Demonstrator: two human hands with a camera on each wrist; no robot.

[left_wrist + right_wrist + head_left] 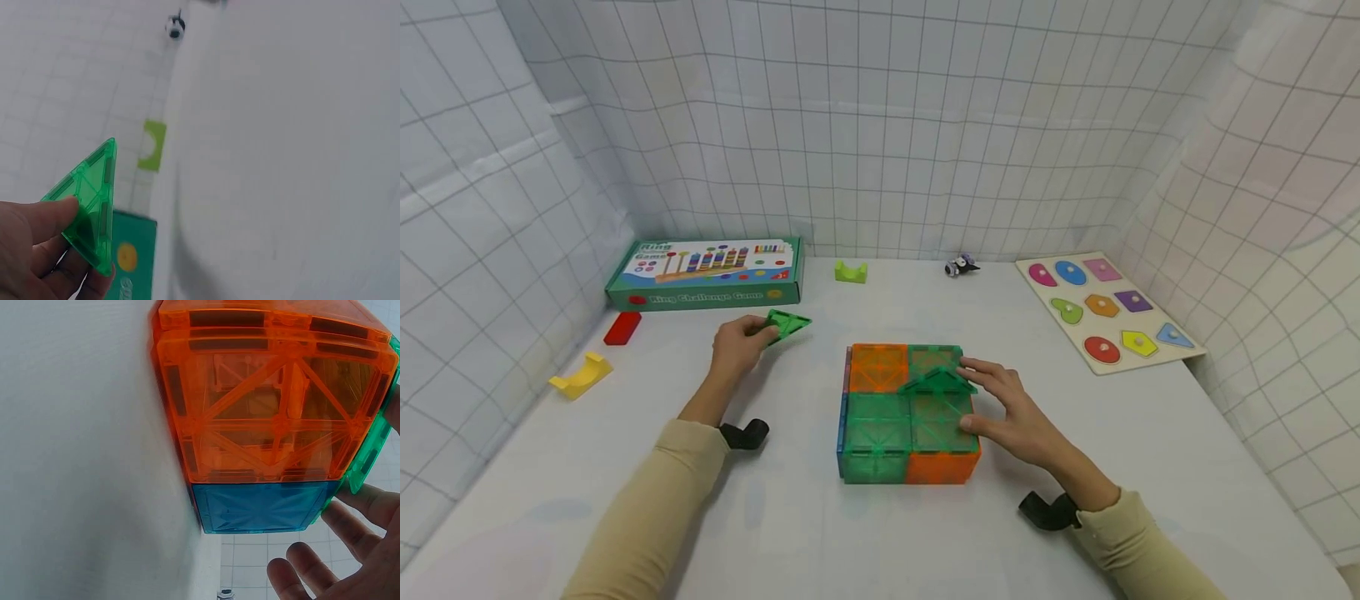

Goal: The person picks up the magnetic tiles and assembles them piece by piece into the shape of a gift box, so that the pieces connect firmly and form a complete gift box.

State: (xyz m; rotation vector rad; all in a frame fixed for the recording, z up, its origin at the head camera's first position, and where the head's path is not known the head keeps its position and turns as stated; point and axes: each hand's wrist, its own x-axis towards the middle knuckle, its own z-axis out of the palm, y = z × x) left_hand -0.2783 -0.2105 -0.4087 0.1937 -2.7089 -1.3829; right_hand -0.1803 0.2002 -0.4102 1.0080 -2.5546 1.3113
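My left hand [739, 343] pinches a green triangular magnetic tile [787, 323] between thumb and fingers, raised left of the box. In the left wrist view the thumb lies across the face of this triangle [94, 206]. A box of translucent magnetic tiles [880, 417] stands in the middle, with orange, green and blue squares. Another green triangle [938, 382] is on its top. My right hand [1018, 417] reaches over the box's right side, fingertips at this triangle and thumb at the top edge. An orange side tile [275, 419] fills much of the right wrist view.
A ring game box [707, 292] lies at the back left, near a red block [622, 328] and a yellow curved block [582, 377]. Behind are a lime curved block [851, 272] and a small black-and-white toy [961, 266]. A shape puzzle board [1067, 337] lies at right.
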